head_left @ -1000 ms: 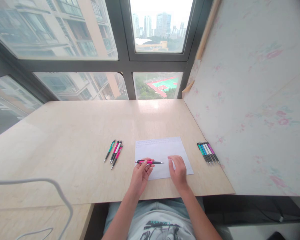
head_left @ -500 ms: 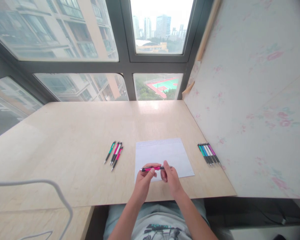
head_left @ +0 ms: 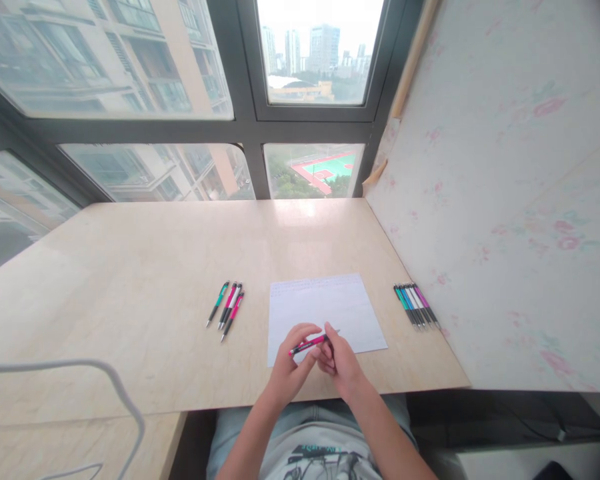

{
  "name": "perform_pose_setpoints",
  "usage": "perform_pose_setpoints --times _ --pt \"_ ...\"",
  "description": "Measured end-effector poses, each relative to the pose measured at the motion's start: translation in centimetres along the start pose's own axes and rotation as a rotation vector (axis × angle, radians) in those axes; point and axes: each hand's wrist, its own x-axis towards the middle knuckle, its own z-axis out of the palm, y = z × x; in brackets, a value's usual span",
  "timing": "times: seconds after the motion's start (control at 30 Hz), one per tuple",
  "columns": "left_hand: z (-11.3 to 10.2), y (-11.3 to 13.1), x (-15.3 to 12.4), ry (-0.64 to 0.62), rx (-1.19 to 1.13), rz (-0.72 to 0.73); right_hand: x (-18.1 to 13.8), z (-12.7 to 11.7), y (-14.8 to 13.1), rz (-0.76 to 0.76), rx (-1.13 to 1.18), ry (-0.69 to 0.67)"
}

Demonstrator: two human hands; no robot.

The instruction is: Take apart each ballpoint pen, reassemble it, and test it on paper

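Observation:
A pink and black pen slants over the lower part of a white sheet of paper. My right hand grips its black end between thumb and fingers, and the tip pokes out past the thumb. Around the pen's other end, my left hand has its thumb and forefinger spread apart, one below and one above the barrel. Whether the left palm touches the pen I cannot tell. Faint lines of handwriting run along the sheet's top edge.
Left of the paper lie a green pen and several pink and white pens. A row of several pens lies at right by the papered wall. A grey cable loops at lower left. Windows stand behind the wooden table.
The pen has tilted, its tip end now higher. My left thumb and forefinger have come apart from their pinch on it, while my right hand keeps hold.

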Motion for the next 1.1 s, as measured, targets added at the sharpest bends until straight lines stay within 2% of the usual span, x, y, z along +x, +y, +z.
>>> perform_pose_setpoints --times 0.17,0.4,0.6,0.73,0.9,1.0,1.1 --pt "-0.5 0.0 -0.1 -0.038 0.149 0.031 -0.2 0.2 0.0 -0.016 -0.064 -0.011" --pt "-0.7 0.3 -0.2 -0.117 0.211 0.048 -0.6 0.2 -0.3 0.003 -0.041 -0.007" --pt "-0.4 0.3 -0.5 -0.066 0.175 0.013 -0.8 0.3 -0.6 -0.032 -0.102 -0.053" --pt "0.4 0.0 -0.7 0.042 0.079 -0.090 -1.0 0.7 -0.6 -0.087 -0.136 -0.017" --pt "2.4 -0.8 -0.6 0.219 -0.108 -0.309 -0.9 1.1 -0.2 -0.209 -0.276 0.120" --pt "3.1 -1.4 -0.4 0.251 -0.250 -0.442 -0.7 0.8 -0.2 -0.252 -0.436 0.181" --pt "2.9 -1.8 -0.3 0.267 -0.298 -0.492 -0.3 0.2 -0.7 -0.264 -0.507 0.167"
